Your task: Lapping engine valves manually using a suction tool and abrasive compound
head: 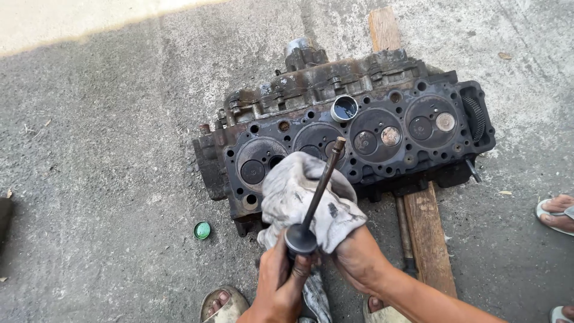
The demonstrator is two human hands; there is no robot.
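Hands (317,263) around grimy dark valve (311,209)

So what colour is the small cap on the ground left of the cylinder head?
Green, a round cap on grey concrete; the head view shows it clearly.

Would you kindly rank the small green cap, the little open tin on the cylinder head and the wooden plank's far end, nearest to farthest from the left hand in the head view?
1. Green cap: on the concrete, just left of the left hand.
2. Open tin: atop the cylinder head, up and to the right.
3. Plank's far end: beyond the head, at the frame's top.
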